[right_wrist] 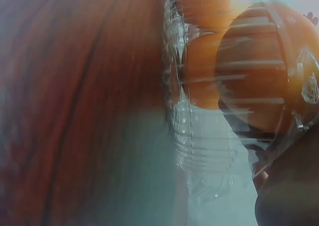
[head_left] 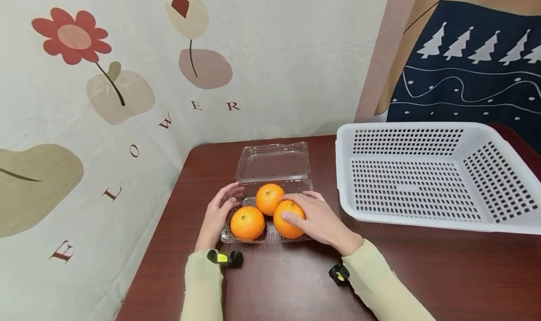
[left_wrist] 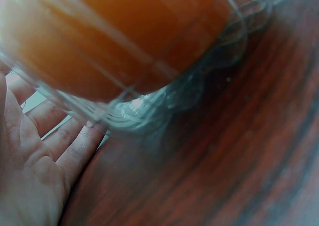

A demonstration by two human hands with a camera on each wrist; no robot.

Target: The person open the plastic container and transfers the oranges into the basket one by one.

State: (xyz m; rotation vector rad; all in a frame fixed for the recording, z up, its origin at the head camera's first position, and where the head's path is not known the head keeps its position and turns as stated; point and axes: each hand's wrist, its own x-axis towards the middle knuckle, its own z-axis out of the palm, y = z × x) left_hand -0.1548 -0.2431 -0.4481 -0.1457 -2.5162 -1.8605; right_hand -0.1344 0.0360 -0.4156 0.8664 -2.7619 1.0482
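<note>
Three oranges sit in a clear plastic clamshell box (head_left: 272,236), whose lid (head_left: 274,161) is folded back away from the person. My right hand (head_left: 314,217) holds the right orange (head_left: 287,223), with the thumb on its near side and the fingers over its top. At the box's left wall is my left hand (head_left: 219,214), its fingers extended along the outside of the plastic in the left wrist view. Nearest to it inside is the left orange (head_left: 247,223). The third orange (head_left: 268,198) sits behind the other two, touching or close to the right one.
A large white perforated plastic basket (head_left: 345,189) stands on the right of the dark red-brown wooden table (head_left: 274,288). A printed cloth (head_left: 279,77) with flowers and letters hangs behind and along the left. A dark blue cloth (head_left: 469,86) with white trees hangs behind the basket.
</note>
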